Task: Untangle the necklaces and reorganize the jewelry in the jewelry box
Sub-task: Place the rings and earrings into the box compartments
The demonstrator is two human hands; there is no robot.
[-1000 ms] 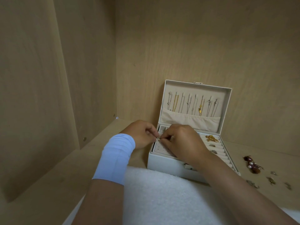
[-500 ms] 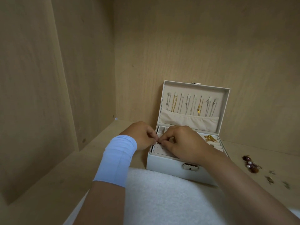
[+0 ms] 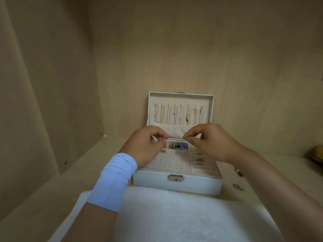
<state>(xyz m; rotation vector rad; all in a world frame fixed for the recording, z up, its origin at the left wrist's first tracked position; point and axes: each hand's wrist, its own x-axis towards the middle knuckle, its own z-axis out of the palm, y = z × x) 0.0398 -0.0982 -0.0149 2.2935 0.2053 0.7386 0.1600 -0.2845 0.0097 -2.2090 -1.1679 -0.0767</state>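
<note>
A white jewelry box (image 3: 192, 184) stands open on the wooden shelf, its lid (image 3: 180, 97) upright. Several necklaces (image 3: 178, 114) hang side by side inside the lid above a fabric pocket. The tray holds a perforated earring panel (image 3: 172, 163), small compartments with blue and purple pieces (image 3: 181, 146) and ring rolls (image 3: 202, 163). My left hand (image 3: 146, 147) and my right hand (image 3: 211, 142) hover above the tray's back, a small gap between them. Each has thumb and forefinger pinched together. Anything held in the pinches is too small to see.
A white fluffy towel (image 3: 174, 215) lies in front of the box. Loose jewelry pieces (image 3: 238, 186) sit on the shelf to the right, partly behind my right forearm. A yellowish object (image 3: 316, 153) shows at the far right edge. Wooden walls close in at the left and back.
Both hands have lifted off the earring panel and drawn apart; before, their fingertips met over a small silver piece. The view has shifted so the box sits more central.
</note>
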